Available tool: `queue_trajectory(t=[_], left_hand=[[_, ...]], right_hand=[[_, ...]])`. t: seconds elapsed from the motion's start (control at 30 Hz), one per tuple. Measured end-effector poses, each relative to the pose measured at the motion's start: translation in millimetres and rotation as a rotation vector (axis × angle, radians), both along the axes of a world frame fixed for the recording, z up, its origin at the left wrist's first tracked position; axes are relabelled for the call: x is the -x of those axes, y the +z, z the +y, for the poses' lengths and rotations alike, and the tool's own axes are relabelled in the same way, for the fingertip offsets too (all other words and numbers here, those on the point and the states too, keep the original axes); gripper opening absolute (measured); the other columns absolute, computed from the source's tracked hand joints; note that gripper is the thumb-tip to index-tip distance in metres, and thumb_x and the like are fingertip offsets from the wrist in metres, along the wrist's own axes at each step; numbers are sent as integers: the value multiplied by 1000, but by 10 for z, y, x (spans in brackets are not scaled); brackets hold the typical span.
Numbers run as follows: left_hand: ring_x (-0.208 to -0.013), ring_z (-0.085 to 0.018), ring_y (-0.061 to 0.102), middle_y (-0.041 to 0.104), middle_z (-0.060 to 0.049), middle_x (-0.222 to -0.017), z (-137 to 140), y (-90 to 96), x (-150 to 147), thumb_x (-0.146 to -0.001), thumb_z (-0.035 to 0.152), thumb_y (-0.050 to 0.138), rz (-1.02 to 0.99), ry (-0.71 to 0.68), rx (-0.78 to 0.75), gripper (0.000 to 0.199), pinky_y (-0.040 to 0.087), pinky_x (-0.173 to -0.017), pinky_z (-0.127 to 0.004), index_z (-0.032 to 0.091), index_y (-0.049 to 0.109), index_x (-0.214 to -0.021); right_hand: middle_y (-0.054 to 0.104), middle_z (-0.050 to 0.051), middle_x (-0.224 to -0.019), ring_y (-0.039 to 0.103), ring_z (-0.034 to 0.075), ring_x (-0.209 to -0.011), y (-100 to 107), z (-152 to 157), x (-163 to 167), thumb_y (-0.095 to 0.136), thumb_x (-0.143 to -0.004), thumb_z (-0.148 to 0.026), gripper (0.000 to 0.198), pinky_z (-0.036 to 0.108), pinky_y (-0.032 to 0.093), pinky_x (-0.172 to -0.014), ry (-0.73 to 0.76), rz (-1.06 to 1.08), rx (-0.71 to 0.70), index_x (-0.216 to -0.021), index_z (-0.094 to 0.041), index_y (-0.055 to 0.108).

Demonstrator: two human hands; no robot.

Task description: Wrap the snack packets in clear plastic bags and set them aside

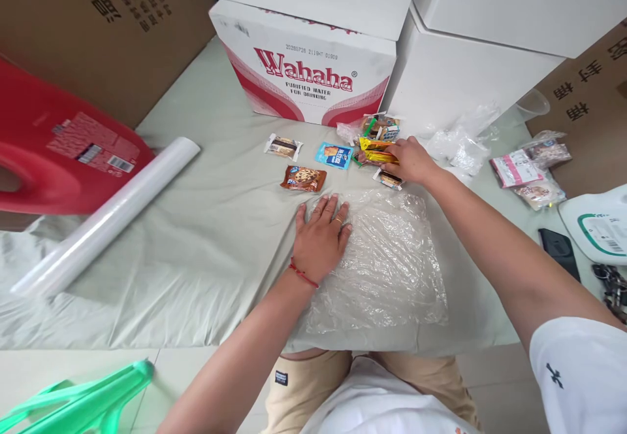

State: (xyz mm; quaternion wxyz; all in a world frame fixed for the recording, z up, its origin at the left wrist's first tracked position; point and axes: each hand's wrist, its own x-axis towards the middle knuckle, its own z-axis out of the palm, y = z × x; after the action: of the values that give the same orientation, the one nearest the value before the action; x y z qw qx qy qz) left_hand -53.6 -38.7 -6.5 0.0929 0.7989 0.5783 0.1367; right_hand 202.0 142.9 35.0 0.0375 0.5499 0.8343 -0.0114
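My left hand (319, 241) lies flat with fingers spread, over the left edge of a crinkled clear plastic sheet (386, 270). My right hand (412, 161) reaches to the snack pile, its fingers closed on the end of a yellow snack packet (375, 150). A blue snack packet (334, 155) lies just left of it. Below the right fingers is a small wrapped biscuit (389, 180). A brown cookie packet (303, 178) sits beyond my left fingertips, with another wrapped biscuit (283, 147) behind it. More wrapped snacks (381, 127) are heaped against the white box.
A Wahaha carton (308, 68) and white boxes (470, 74) line the back. At left are a plastic film roll (108, 215) and a red jug (63, 146). Crumpled clear plastic (460, 146), pink-labelled packs (516, 167), a black phone-like object (558, 251) and a white bottle (597, 225) stand right.
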Motion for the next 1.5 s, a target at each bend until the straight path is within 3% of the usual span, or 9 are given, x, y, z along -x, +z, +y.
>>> queue_trajectory(t=[0.13,0.23,0.37,0.5,0.63,0.77,0.97,1.17,1.5], left_hand=[[-155,-27,35,40,-6,-166,-4,20,-7,-108,42,30,-14,5,17,51,15,-127,-63,29,51,-153],[-156,-26,34,40,-5,-166,-3,36,-7,-109,42,25,-40,10,30,53,13,-128,-62,29,51,-153],[-155,-25,35,42,-4,-165,24,34,22,-109,41,21,-93,19,67,55,13,-128,-61,31,44,-157],[-155,-21,36,45,-5,-164,59,30,59,-110,37,14,-153,28,94,57,14,-129,-56,28,40,-160],[-154,-18,39,49,-4,-161,86,49,85,-110,38,12,-226,71,147,58,14,-130,-52,27,46,-156],[-152,-17,42,54,-2,-157,113,49,115,-111,39,10,-310,85,188,60,15,-130,-51,30,57,-147],[-152,-18,41,54,-3,-157,116,41,118,-111,41,14,-296,66,180,59,13,-130,-53,29,63,-141],[-151,-19,43,55,-4,-156,94,52,99,-111,41,13,-244,61,144,59,15,-129,-53,27,61,-143],[-152,-21,42,50,-5,-159,62,24,66,-110,41,16,-157,36,74,58,16,-129,-56,27,59,-145]], right_hand=[[67,17,-103,50,33,-99,182,-94,48,61,-94,-38,27,42,39,-84,-21,27,-85,-102,-14,70],[65,12,-93,50,30,-92,420,-512,64,59,-95,-45,28,41,39,-80,-4,193,-166,-96,-18,67],[62,8,-85,50,26,-86,562,-1273,206,60,-96,-48,29,37,39,-74,191,362,71,-93,-20,65],[65,9,-90,51,25,-89,357,-1720,391,61,-98,-40,23,37,38,-78,259,335,235,-96,-19,66],[66,11,-98,51,29,-97,103,-1814,430,63,-98,-38,22,39,38,-79,182,228,220,-105,-18,69],[67,13,-115,49,30,-104,26,-1863,362,64,-98,-47,44,42,41,-86,173,331,186,-131,-19,63],[69,11,-108,49,30,-102,12,-2002,408,60,-100,-44,31,43,43,-88,134,439,112,-118,-20,69],[60,16,-137,46,35,-119,-89,-2071,579,67,-94,-53,56,50,42,-96,132,391,91,-138,-19,60],[66,13,-123,46,33,-115,25,-2008,508,68,-94,-33,41,47,40,-94,244,355,162,-133,-22,64]])
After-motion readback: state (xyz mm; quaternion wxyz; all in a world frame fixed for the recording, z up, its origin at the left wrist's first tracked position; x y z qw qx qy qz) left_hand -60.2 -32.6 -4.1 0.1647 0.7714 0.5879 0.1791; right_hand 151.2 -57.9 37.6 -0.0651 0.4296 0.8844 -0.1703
